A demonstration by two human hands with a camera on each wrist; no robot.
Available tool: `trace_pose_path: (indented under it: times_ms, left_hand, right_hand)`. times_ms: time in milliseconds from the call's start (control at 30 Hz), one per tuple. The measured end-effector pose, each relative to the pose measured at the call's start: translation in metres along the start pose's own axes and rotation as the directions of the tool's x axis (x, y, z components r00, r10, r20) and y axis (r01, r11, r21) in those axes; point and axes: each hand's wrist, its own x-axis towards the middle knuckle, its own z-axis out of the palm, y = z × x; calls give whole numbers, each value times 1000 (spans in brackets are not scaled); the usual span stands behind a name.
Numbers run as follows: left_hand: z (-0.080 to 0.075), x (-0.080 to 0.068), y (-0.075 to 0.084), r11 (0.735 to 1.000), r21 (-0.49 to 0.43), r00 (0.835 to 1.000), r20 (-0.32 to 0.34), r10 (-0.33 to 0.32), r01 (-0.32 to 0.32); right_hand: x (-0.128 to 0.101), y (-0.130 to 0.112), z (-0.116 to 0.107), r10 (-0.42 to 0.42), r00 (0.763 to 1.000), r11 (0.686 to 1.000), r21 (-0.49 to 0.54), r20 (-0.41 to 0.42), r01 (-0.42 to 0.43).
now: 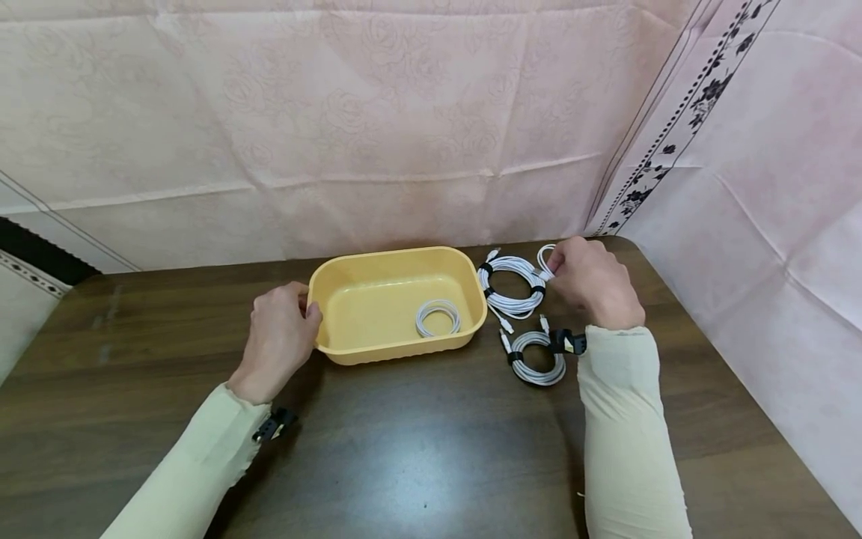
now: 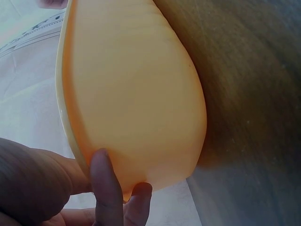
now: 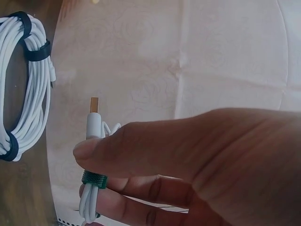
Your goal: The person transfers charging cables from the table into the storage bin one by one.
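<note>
Both hands busy: the left hand (image 1: 279, 333) pinches the yellow tray (image 1: 367, 311) by its end, the right hand (image 1: 595, 281) grips a small white cable (image 3: 94, 128), near a larger coil (image 1: 514, 306) on the surface (image 1: 404, 442). That grip masks much of the cable, and from the left wrist, the tray's far end is cut off, its inside hidden!

No text, label, brand, number or sign can be read, even on the cables (image 1: 515, 306) near the far right corner of the counter (image 1: 417, 434); their plugs (image 1: 506, 326) are perhaps too small to tell.
</note>
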Motion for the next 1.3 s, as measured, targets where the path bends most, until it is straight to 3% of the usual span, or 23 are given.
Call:
trace_pose_path:
  times_ms: [1300]
  left_hand:
    - [1,0,1,1000,-7,1000,11,-9,9]
  right_hand:
    - [3,-3,3,-77,997,997,30,-20,77]
